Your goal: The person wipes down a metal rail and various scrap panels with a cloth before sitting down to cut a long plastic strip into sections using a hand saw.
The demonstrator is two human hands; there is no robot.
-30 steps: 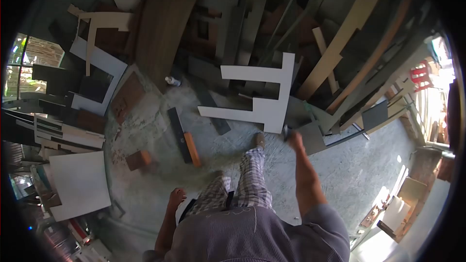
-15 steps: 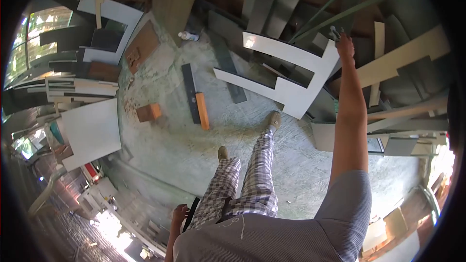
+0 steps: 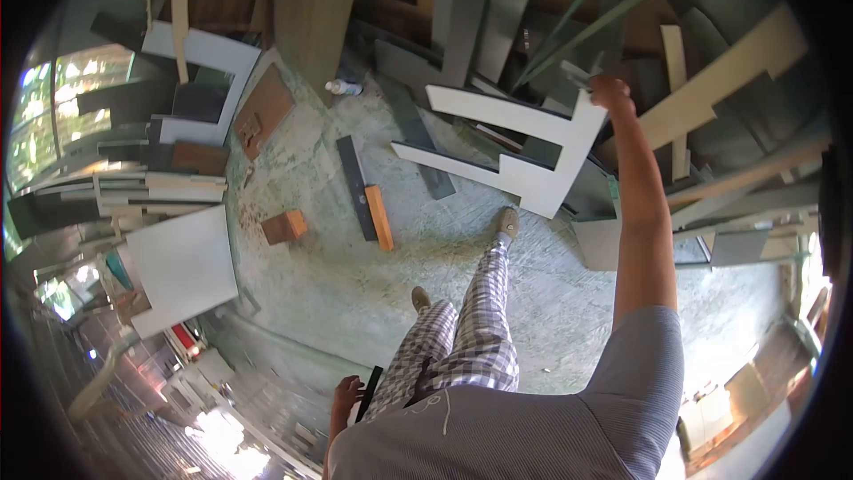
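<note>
White cut-out board (image 3: pixel 569 158): your right hand (image 3: pixel 613 96), closed round grey tool (image 3: pixel 575 75), has moved up to top corner. Your left hand (image 3: pixel 348 392) low beside trousers (image 3: pixel 475 338); grip unclear.

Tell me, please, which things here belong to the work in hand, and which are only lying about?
Seemingly in use:
- white cut-out panel, at the right hand
- small grey object in that hand, too unclear to name

Seemingly just lying about:
- white bottle
- brown block
- dark strip
- orange strip
</note>
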